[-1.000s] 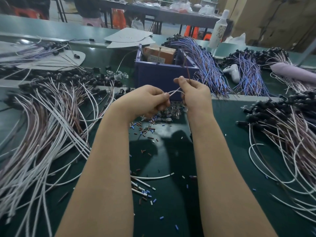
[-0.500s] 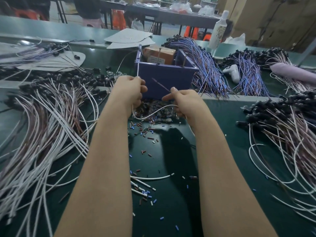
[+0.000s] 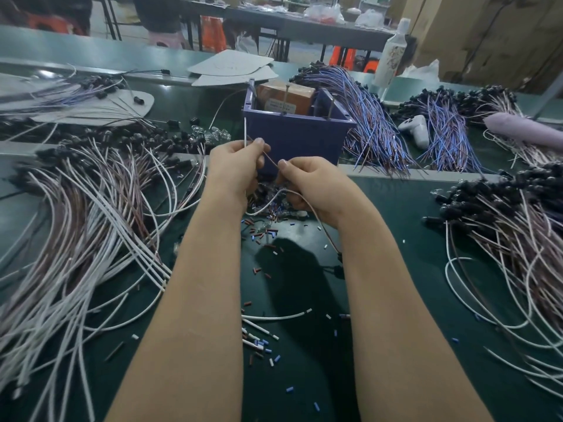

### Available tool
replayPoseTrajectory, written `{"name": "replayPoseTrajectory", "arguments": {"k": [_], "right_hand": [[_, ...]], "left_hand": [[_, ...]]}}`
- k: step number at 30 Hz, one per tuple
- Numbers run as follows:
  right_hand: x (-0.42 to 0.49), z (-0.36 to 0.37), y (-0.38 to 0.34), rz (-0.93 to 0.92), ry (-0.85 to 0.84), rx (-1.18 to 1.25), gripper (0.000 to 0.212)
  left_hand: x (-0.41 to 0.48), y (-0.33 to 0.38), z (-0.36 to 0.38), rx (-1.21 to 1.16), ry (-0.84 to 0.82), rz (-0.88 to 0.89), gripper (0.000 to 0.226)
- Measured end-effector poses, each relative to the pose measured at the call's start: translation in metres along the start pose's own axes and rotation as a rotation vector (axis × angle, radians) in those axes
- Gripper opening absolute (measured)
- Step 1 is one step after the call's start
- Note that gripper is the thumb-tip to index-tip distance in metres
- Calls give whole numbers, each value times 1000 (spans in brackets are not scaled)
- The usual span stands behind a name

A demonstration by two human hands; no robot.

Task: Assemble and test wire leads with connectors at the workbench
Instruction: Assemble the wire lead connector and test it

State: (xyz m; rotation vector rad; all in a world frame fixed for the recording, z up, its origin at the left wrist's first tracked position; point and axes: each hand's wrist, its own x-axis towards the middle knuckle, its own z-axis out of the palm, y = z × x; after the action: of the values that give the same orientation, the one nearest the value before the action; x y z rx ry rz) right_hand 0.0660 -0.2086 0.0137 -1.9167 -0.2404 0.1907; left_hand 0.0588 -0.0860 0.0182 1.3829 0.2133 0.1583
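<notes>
My left hand (image 3: 234, 166) pinches a white wire lead (image 3: 245, 132) whose end sticks straight up above the fingers. My right hand (image 3: 316, 184) pinches a thin brown wire (image 3: 272, 161) that runs between the two hands. Below the hands the white lead droops in a loop (image 3: 265, 205), and a brown strand trails down along my right forearm. Both hands hover in front of the blue box (image 3: 292, 138), over a small heap of clear and black parts (image 3: 274, 208).
A big fan of white and brown leads (image 3: 85, 233) with black connectors covers the left. A similar pile (image 3: 511, 239) lies right. Blue-purple wire bundles (image 3: 374, 126) sit behind the box. Cut insulation bits (image 3: 262, 345) litter the green mat. A white bottle (image 3: 391, 56) stands far back.
My hands came closer together again and rose slightly. The white lead now stands up from my left hand, and the brown wire is stretched between both hands.
</notes>
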Motion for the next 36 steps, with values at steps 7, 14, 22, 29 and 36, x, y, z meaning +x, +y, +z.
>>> {"name": "replayPoseTrajectory", "arguments": {"k": [7, 14, 22, 29, 36], "right_hand": [[-6, -16, -2, 125, 7, 178, 35], [0, 15, -14, 143, 30, 683, 18], [3, 22, 1, 54, 173, 237, 22], [7, 17, 14, 102, 321, -137, 14], [0, 4, 4, 38, 384, 456, 10]], "left_hand": [[4, 0, -15, 94, 221, -17, 29], [-1, 15, 9, 334, 244, 305, 35], [2, 21, 4, 324, 126, 334, 33], [4, 20, 1, 266, 66, 285, 22], [6, 8, 10, 291, 28, 207, 19]]}}
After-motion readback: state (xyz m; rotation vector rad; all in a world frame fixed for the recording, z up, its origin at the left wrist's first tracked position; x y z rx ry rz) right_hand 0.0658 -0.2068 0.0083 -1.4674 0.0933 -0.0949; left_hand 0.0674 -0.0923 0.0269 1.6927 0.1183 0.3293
